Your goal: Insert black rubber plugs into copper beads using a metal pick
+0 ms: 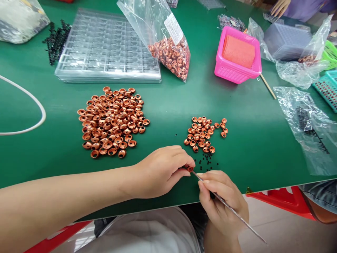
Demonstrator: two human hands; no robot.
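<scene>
Between thumb and fingertips, my left hand (165,170) pinches a small copper-coloured cup-shaped piece (190,169). In my right hand (223,200) is a thin metal pick (231,209), gripped like a pen. The pick's tip meets the opening of the held piece; the exact contact is too small to make out. Just beyond my fingers lie tiny black dots (206,159) and a small group of copper pieces (201,131). A larger heap of copper pieces (113,119), several with dark holes showing, is spread beyond my left forearm.
Stacked clear plastic trays (105,66) and a bag of copper pieces (173,56) stand at the back. A pink basket (234,72) holds an orange sponge-like block. Plastic bags (302,123) lie right; a white cable (39,109) curves in from the left. Another person's hand (280,7) shows at upper right.
</scene>
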